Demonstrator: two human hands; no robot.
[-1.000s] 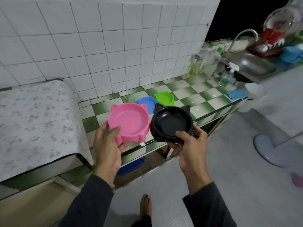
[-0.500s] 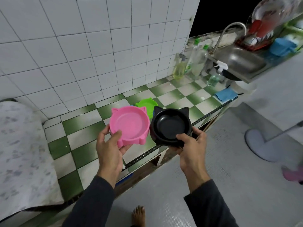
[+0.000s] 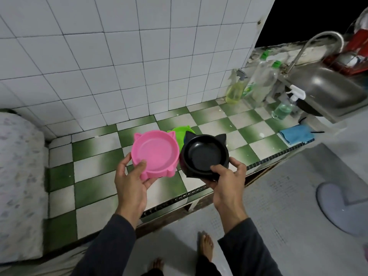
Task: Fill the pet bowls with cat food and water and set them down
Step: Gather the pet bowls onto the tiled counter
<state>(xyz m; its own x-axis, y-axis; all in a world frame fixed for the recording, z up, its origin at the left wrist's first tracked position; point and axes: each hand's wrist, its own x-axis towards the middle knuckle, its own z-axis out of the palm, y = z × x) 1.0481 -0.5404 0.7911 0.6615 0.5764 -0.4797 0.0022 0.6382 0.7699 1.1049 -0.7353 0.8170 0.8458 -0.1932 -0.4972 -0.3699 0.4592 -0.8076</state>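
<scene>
The counter (image 3: 95, 172) is now seen from further right than a second ago: the covered surface (image 3: 18, 176) has slid to the left edge, and the sink (image 3: 326, 92) and tap (image 3: 310, 44) are larger and closer. A walk toward the water is suggested, so filling is judged to be next.

The pink bowl (image 3: 155, 154) is held above the counter by the left hand (image 3: 131, 182), thumb over the near rim, fingers beneath. The black bowl (image 3: 205, 154) is gripped likewise by the right hand (image 3: 227, 180), just beside the pink one, possibly touching. Both are seen empty and level, as before.

The green bowl (image 3: 179, 132) is left on the counter behind them. The blue bowl seen earlier is now hidden. No cat food is seen.
</scene>
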